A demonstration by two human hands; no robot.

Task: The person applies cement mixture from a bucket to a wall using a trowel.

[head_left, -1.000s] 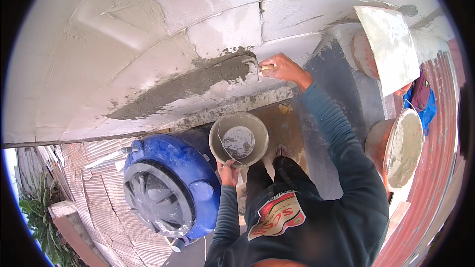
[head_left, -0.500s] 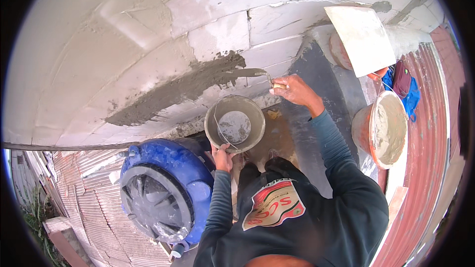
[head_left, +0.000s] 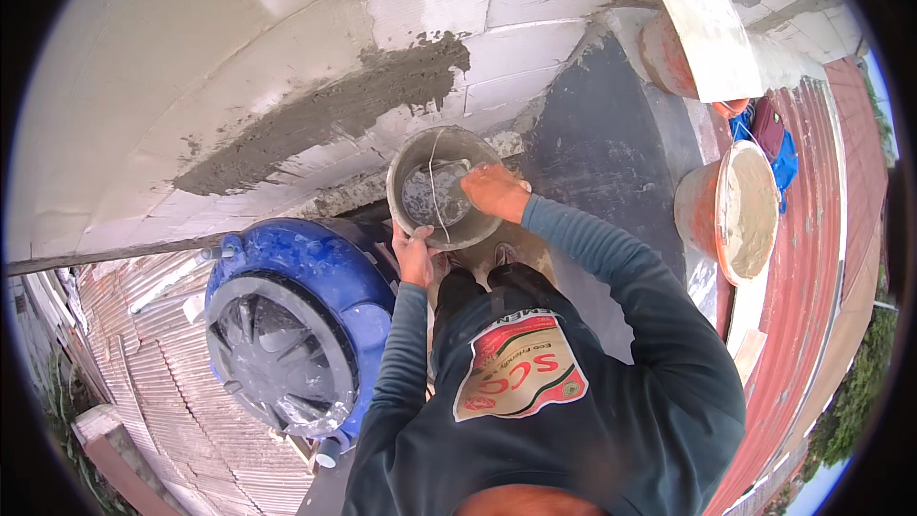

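My left hand (head_left: pixel 413 252) grips the near-left rim of a round grey mortar bucket (head_left: pixel 399 170), which has a thin wire handle (head_left: pixel 435 177) lying across its mouth. A little wet mortar shows at its bottom. My right hand (head_left: pixel 495 193) is closed around a trowel, over the right side of the bucket's mouth. Most of the trowel is hidden by the hand, and its blade is inside the bucket. Ahead, a band of fresh dark mortar (head_left: pixel 325 115) runs along the pale block wall (head_left: pixel 535 43).
To my left stands a blue water tank (head_left: pixel 287 244) with a black lid (head_left: pixel 282 349). On the right are an orange bucket of mortar (head_left: pixel 745 215) and another bucket (head_left: pixel 664 57) under a white board (head_left: pixel 707 38). Corrugated roofing (head_left: pixel 812 258) lies beyond them.
My right hand has brought the trowel from the wall's mortar band down and left into the bucket. My left hand still holds the bucket rim.
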